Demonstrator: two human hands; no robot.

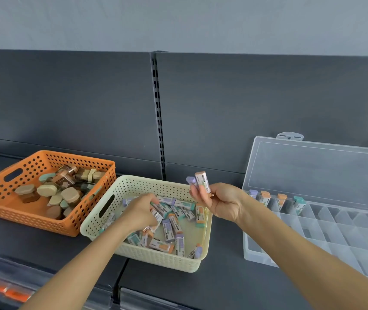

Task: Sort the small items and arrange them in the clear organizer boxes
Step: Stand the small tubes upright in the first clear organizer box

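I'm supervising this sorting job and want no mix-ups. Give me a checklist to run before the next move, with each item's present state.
1. Grip: the right hand pinches two small paper-sleeved erasers, one purple-ended and one orange-ended: ok.
2. Access: the clear plastic organizer box has its lid open: ok.
3. Space: many compartments are free, and only four back-row erasers are inside: ok.
4. Path from the right hand to the box: nothing is in the way: ok.
5. Whether the left hand, down in the cream perforated basket, has a secure hold: cannot tell.
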